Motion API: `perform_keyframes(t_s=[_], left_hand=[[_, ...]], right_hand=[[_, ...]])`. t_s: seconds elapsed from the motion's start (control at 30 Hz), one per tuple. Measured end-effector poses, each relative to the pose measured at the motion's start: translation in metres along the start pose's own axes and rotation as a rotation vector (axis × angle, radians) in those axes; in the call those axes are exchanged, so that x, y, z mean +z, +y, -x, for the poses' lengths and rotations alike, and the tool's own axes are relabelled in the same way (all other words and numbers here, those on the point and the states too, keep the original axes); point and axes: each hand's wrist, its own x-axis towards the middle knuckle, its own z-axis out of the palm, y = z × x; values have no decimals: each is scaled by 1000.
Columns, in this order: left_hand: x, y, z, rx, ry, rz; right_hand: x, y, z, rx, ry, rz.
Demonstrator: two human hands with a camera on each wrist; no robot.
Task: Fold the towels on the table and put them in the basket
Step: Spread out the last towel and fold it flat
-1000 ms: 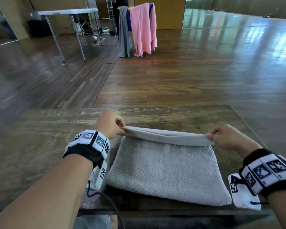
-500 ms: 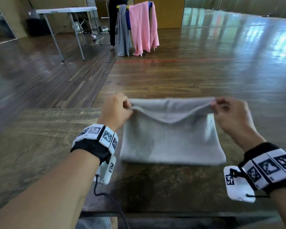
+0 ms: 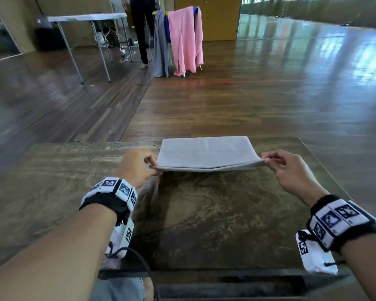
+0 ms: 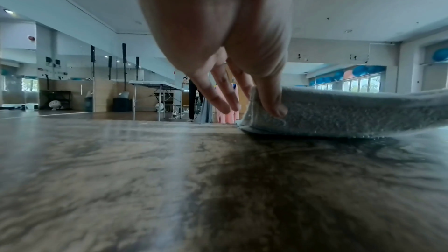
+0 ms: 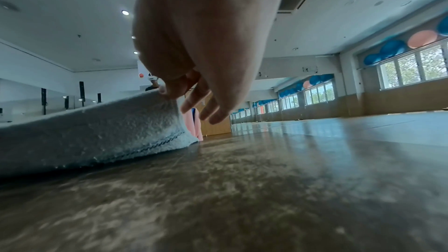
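A grey towel [image 3: 206, 153], folded into a narrow band, lies at the far edge of the dark wooden table [image 3: 204, 213]. My left hand [image 3: 153, 165] pinches its near left corner, my right hand [image 3: 266, 160] its near right corner, and the near edge is lifted slightly off the wood. In the left wrist view the thumb presses the towel [image 4: 339, 110] while the other fingers [image 4: 218, 101] stretch out past it. The right wrist view has the thumb and a finger pinching the towel [image 5: 97, 133] at its corner. No basket is in view.
Beyond the table is wooden floor. A drying rack [image 3: 178, 38] with pink and grey cloths stands far back, next to a person's legs [image 3: 141, 31] and a white folding table [image 3: 87, 18]. Bare tabletop stretches between the towel and me.
Both hands lifted the towel's near edge, carried it up and over to the far side, and folded the towel in half. It now lies as a narrower band at the table's far edge.
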Motion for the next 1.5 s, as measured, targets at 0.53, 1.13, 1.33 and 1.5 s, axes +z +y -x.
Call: perform_keyframes(t_s=[0.53, 1.13, 1.33, 1.5], left_hand=[[-20, 8, 13, -422, -1033, 25], [20, 5, -24, -204, -123, -58], [32, 3, -27, -256, -68, -105], [34, 3, -26, -229, -167, -91]], right_hand=[[-40, -23, 30, 427, -710, -151], [0, 7, -21, 222, -27, 204], [6, 4, -21, 203, -86, 311], [6, 6, -21, 202, -87, 329]])
